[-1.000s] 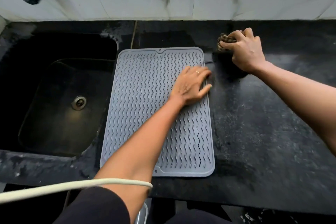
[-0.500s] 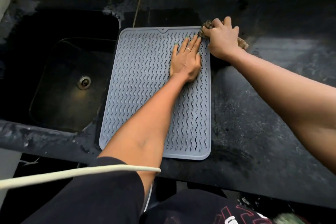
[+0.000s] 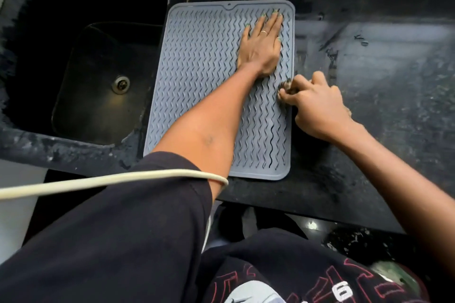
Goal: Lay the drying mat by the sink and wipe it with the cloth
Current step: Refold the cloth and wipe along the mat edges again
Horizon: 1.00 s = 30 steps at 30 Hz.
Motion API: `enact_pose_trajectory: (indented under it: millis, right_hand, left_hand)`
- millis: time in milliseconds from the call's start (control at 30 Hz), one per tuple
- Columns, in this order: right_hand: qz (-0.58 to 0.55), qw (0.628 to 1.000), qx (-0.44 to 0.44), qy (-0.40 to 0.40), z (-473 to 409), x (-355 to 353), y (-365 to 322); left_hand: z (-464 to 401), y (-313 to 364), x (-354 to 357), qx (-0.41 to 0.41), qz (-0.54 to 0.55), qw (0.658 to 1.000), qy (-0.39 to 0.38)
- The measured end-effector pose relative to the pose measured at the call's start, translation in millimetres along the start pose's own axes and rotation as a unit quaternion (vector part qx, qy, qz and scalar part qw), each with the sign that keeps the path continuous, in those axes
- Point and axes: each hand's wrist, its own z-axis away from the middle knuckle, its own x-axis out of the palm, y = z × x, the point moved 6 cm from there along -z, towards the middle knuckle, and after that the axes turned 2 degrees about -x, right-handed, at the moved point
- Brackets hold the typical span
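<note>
The grey ribbed drying mat point(image 3: 202, 76) lies flat on the black counter, right beside the sink point(image 3: 98, 76). My left hand point(image 3: 261, 44) presses palm down on the mat's far right part, fingers spread. My right hand point(image 3: 317, 106) is closed over a small brownish cloth point(image 3: 285, 86) at the mat's right edge, about halfway along. Only a bit of the cloth shows past my fingers.
The dark counter point(image 3: 381, 81) stretches to the right of the mat. A cream cable point(image 3: 110, 179) runs across my left sleeve near the counter's front edge. The sink basin has a metal drain point(image 3: 121, 84).
My right hand has dragged the cloth from the mat's far right corner down along its right edge toward me. My left hand stays pressed on the mat's far part. The camera has tilted further down.
</note>
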Motion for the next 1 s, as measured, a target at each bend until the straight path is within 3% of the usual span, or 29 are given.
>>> enact_pose_trajectory:
  millis: [100,167,233,367,600,800,900,1000]
  right_hand:
    - [-0.122,0.992,0.036,-0.025,-18.8,-12.9,15.3]
    - [-0.183,0.980,0.077,0.034,-48.2,-27.3,31.3]
    - [-0.176,0.972,0.107,0.113,-75.5,-34.7,39.3]
    - [-0.088,0.982,0.132,0.101,-100.9,-17.4,30.7]
    - [-0.077,0.983,0.072,0.149,-10.5,6.1,-8.8]
    - [-0.076,0.994,0.014,0.078,85.2,28.7,-51.5]
    - [-0.160,0.986,0.021,0.029,78.1,24.7,-40.0]
    - [-0.219,0.970,0.073,0.076,39.8,11.9,-14.5]
  left_hand:
    - [3.5,-0.2,-2.1,0.020,0.003,1.000,-0.011]
    - [10.8,-4.4,-2.2,0.032,0.005,0.999,-0.017]
    - [22.2,-11.1,-1.4,0.024,0.011,1.000,-0.011]
    - [35.6,-20.1,0.0,0.004,-0.013,1.000,-0.015]
    - [38.6,-17.5,-0.9,-0.003,-0.019,0.999,-0.026]
    - [44.5,-14.6,-6.5,-0.002,0.000,0.999,-0.034]
    - [53.1,-13.0,-13.6,0.018,0.021,0.999,-0.024]
    - [67.1,-8.9,-14.7,0.096,-0.021,0.995,-0.031]
